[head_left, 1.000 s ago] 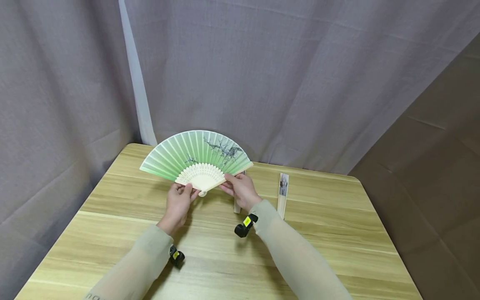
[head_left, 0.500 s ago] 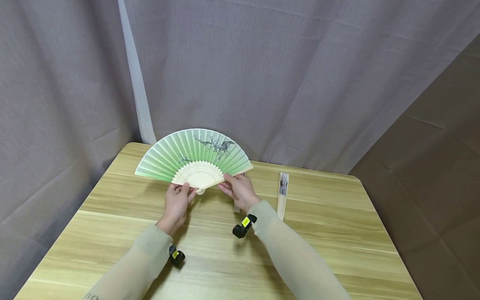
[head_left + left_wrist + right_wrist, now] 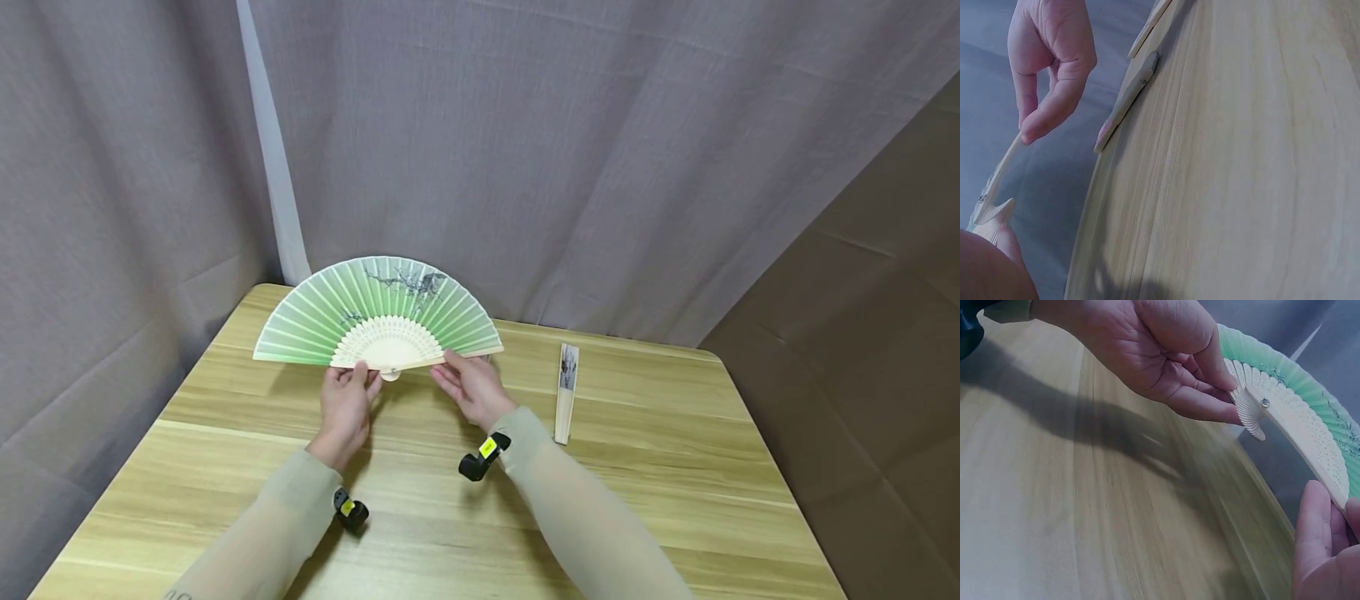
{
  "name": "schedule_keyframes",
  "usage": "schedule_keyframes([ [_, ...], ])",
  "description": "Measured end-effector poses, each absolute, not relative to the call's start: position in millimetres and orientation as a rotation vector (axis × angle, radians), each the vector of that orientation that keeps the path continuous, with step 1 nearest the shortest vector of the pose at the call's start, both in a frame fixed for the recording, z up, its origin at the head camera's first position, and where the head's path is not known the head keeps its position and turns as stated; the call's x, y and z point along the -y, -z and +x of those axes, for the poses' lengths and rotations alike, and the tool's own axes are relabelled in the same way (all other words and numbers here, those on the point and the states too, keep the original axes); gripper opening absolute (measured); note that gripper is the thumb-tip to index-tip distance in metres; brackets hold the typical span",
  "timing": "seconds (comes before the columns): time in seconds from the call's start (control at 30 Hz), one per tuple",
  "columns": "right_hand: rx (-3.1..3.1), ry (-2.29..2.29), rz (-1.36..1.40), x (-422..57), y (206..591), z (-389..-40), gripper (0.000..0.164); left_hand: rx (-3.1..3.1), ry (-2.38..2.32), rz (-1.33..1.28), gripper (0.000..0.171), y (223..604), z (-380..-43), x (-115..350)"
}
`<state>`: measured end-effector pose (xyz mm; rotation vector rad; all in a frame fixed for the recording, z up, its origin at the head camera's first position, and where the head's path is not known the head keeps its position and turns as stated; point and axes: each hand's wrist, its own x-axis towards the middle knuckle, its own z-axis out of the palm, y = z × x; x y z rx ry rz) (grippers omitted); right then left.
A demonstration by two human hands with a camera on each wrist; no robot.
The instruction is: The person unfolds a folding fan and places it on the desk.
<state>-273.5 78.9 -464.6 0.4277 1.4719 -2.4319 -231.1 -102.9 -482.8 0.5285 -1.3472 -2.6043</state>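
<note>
A folding fan [image 3: 382, 304] is spread wide into a half circle above the far left part of the table, its green leaf printed with dark branches. My left hand [image 3: 347, 410] pinches its pale ribs just left of the pivot, thumb on the near side. With thumb and fingers, my right hand [image 3: 476, 390] pinches the right outer stick. The rivet and fanned rib ends [image 3: 1250, 415] show between both hands in the right wrist view. Right of my right hand lies a folded fan [image 3: 566, 392]; the left wrist view has another folded fan [image 3: 1125, 103], mostly hidden in the head view.
The wooden table [image 3: 420, 517] has rounded far corners. Grey curtains [image 3: 480, 150] hang close behind its far edge and along the left, with a brownish cloth [image 3: 862, 333] on the right. Black wrist cameras [image 3: 483, 458] stick out from both cuffs.
The fan has spread wider, its left edge swinging out to the left and its right stick tilting down to nearly level. Both hands have shifted slightly left while keeping hold of it.
</note>
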Motion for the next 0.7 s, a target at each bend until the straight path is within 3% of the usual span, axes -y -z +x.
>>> schedule_keyframes([
  [0.33, -1.511, 2.439, 0.373, -71.2, 470.6, -271.1, 0.026, 1.372, 2.572, 0.501, 0.016, 482.8, -229.0, 129.8],
  [0.7, -1.395, 2.497, 0.470, -60.3, 473.9, -264.1, 0.031, 1.326, 2.569, 0.543, 0.010, 470.8, -225.3, 201.0],
])
